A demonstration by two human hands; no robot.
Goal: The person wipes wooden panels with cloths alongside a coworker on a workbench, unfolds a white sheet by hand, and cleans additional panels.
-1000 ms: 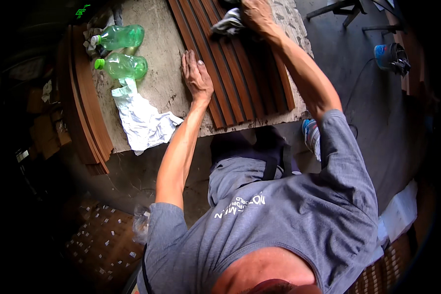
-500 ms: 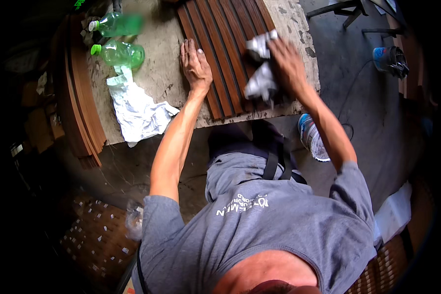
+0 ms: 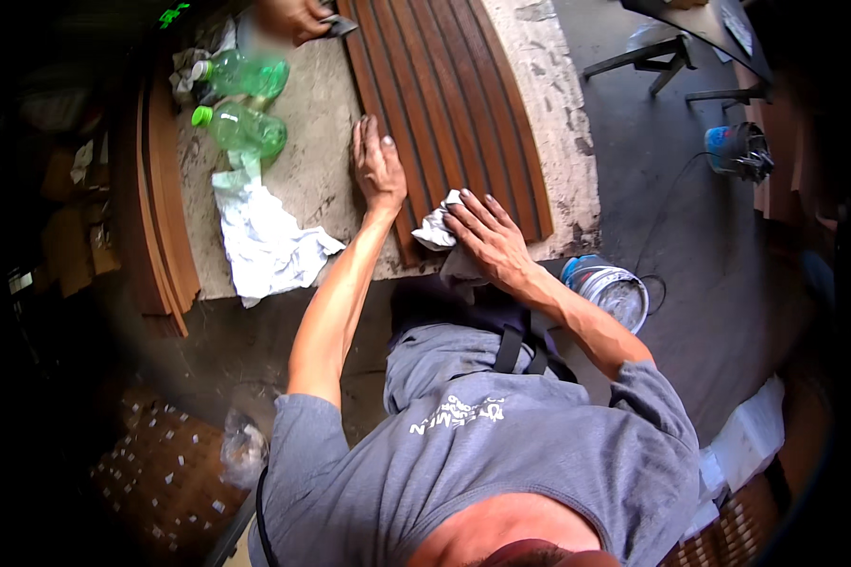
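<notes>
A brown grooved wood panel (image 3: 444,123) lies lengthwise on the worktable. My left hand (image 3: 379,170) rests flat along the panel's left edge, fingers stretched out and holding nothing. At the near end of the panel, my right hand (image 3: 490,238) presses down on a crumpled white rag (image 3: 435,227). Part of that rag is hidden under the palm, and a greyer fold hangs over the table's near edge. Another person's hand (image 3: 293,19) reaches in at the top, gripping a small dark grey piece by the panel's left edge.
On the worktable (image 3: 321,85), two green bottles (image 3: 246,130) lie left of the panel, with a white cloth (image 3: 269,241) nearer me. Brown boards (image 3: 156,208) line the table's left side. A bucket (image 3: 610,293) stands by the near right corner; another bucket (image 3: 736,151) is farther right.
My right hand has moved the rag left and toward me, to the panel's near end. My left hand stays by the left edge. Another person's hand has come into view at the top.
</notes>
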